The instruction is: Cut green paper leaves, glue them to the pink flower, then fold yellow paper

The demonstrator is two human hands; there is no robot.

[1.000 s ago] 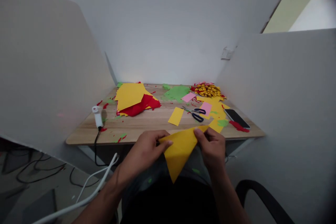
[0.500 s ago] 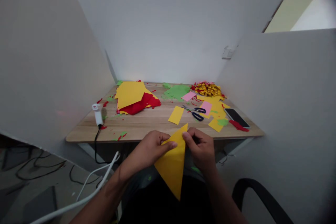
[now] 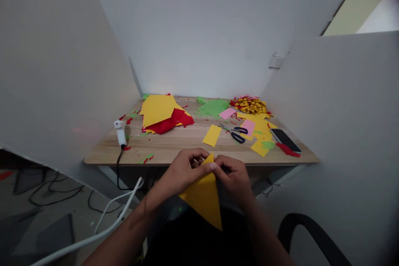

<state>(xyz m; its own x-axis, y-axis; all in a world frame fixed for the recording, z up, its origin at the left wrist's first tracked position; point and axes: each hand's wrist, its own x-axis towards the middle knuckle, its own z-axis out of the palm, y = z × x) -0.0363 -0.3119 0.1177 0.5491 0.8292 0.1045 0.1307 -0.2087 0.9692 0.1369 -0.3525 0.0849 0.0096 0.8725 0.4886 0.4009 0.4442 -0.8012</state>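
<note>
Over my lap, in front of the table's near edge, I hold a folded sheet of yellow paper (image 3: 204,199), triangular with one tip hanging down. My left hand (image 3: 187,170) grips it from the left, thumb lying across the front near the upper corner. My right hand (image 3: 232,174) pinches the right edge close to the same corner, its thumb tip almost touching the left thumb. Scissors (image 3: 236,133) with dark handles lie on the table beyond, beside a small yellow paper rectangle (image 3: 212,135).
The wooden table (image 3: 174,149) bears stacked yellow sheets (image 3: 157,110) with red paper, green scraps (image 3: 213,108), a pile of folded yellow pieces (image 3: 251,104), pink rectangles (image 3: 227,113) and a phone (image 3: 285,139). A white corded device (image 3: 120,133) stands left. A chair armrest (image 3: 307,224) is at right.
My left thumb has slid toward the upper corner, and my hands are closer together. The paper's lower tip has swung right and slightly up. The view has shifted a little.
</note>
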